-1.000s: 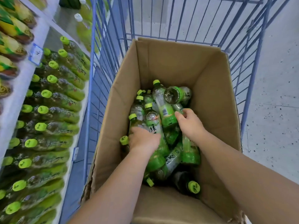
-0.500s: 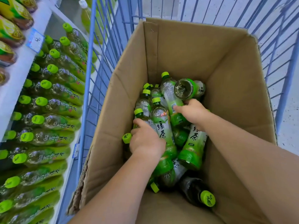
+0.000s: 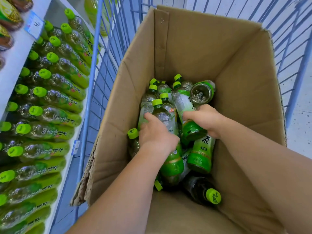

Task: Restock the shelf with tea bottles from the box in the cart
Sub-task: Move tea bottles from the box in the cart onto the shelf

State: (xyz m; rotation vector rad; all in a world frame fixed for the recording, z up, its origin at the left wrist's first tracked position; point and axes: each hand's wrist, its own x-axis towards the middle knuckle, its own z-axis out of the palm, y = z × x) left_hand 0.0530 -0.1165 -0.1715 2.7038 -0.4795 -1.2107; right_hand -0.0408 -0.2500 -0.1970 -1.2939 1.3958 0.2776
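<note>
An open cardboard box [image 3: 194, 48] stands inside a blue wire cart [image 3: 104, 68]. Several green-capped tea bottles lie jumbled in its bottom. My left hand [image 3: 157, 132] grips one tea bottle [image 3: 162, 115] whose green cap points away from me. My right hand [image 3: 206, 119] holds a second tea bottle [image 3: 184, 107] by its body, green base toward me. Both arms reach down into the box. On the left, the shelf [image 3: 15, 68] carries rows of the same tea bottles [image 3: 55, 98] with green caps.
One bottle [image 3: 201, 92] lies base-up against the box's far right corner, and another dark bottle [image 3: 202, 191] rests near the front. The cart's wire wall [image 3: 295, 48] stands to the right. An upper shelf edge with a price tag [image 3: 34, 25] runs at the top left.
Both hands have closed round bottles in the pile and begun raising them. The view has moved closer to the box.
</note>
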